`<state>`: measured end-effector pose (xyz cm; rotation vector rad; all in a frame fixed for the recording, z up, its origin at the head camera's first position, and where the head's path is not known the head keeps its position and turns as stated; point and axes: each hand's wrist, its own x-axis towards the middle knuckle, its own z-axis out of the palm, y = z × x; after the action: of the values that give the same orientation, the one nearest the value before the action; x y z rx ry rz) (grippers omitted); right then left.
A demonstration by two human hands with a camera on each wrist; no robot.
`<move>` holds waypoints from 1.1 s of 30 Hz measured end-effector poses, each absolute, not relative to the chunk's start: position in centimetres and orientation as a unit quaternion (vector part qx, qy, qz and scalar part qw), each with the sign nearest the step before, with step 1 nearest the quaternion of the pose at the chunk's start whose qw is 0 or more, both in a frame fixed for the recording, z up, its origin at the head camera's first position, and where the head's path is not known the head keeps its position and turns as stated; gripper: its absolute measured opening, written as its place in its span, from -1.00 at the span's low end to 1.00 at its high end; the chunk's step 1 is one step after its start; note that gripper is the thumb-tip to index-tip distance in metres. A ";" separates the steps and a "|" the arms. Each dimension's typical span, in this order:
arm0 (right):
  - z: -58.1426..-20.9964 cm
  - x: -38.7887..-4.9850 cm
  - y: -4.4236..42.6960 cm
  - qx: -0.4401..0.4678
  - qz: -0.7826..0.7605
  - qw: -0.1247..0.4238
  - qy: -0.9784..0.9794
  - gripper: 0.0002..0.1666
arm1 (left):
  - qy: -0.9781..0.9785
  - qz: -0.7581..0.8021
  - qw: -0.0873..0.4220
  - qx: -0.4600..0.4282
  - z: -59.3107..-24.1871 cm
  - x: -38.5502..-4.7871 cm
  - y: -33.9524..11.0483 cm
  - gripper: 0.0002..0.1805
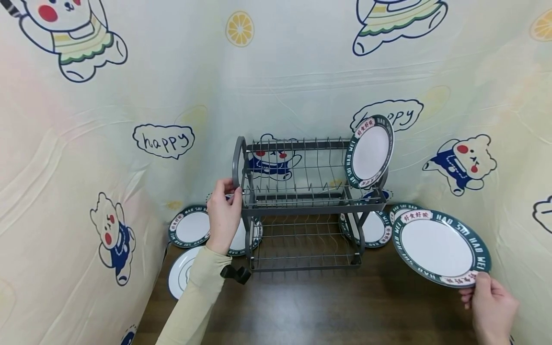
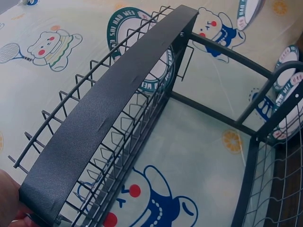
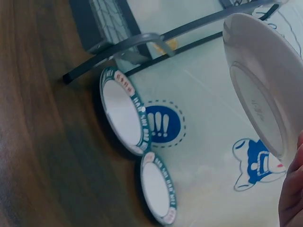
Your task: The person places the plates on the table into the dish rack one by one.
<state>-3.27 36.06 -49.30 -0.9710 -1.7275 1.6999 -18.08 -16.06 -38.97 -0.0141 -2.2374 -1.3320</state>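
Note:
A dark grey two-tier dish rack (image 1: 302,210) stands on the wooden table. My left hand (image 1: 224,215) grips the upright frame at its left end; in the left wrist view only part of that hand (image 2: 8,201) shows at the lower left. My right hand (image 1: 493,302) pinches the rim of a white plate with a green patterned border (image 1: 437,247), held tilted in the air to the right of the rack. The right wrist view shows this plate's pale underside (image 3: 260,90). A matching plate (image 1: 370,153) stands on edge at the right end of the upper tier.
Green-rimmed plates lie around the rack: one at the left (image 1: 189,227), one partly behind the left frame (image 1: 257,235), and two at the right (image 3: 125,113) (image 3: 156,189). A white plate (image 1: 178,275) sits by my left forearm. Printed cloth (image 1: 302,72) hangs behind and at both sides.

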 end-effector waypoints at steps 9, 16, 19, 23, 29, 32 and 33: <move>-47.6 -3.1 35.6 -0.340 0.644 0.273 -0.629 -0.47 | -0.826 -0.496 0.266 -0.005 -39.0 -18.0 -16.1 -0.75; -46.2 -2.8 35.2 -0.351 0.637 0.279 -0.627 -0.45 | -0.828 -0.492 0.269 -0.006 -38.9 -18.1 -16.0 -0.75; -45.4 -2.7 35.0 -0.350 0.639 0.288 -0.622 -0.44 | -0.827 -0.492 0.271 -0.008 -39.0 -18.0 -16.0 -0.75; -44.4 -2.5 34.7 -0.346 0.635 0.303 -0.621 -0.43 | -0.827 -0.493 0.270 -0.008 -39.1 -18.0 -16.1 -0.75; -43.1 -2.5 34.1 -0.334 0.634 0.306 -0.627 -0.42 | -0.827 -0.496 0.266 -0.004 -39.0 -18.0 -16.1 -0.74; -42.6 -2.5 34.0 -0.329 0.632 0.310 -0.629 -0.42 | -0.827 -0.495 0.265 -0.007 -39.0 -18.0 -16.1 -0.74; -42.5 -2.5 34.0 -0.328 0.630 0.312 -0.631 -0.42 | -0.827 -0.495 0.265 -0.009 -39.0 -18.0 -16.1 -0.74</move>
<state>-2.48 34.00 -42.49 -0.8668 -1.6644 1.6633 -17.99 -16.11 -38.97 -0.0243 -2.2342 -1.3380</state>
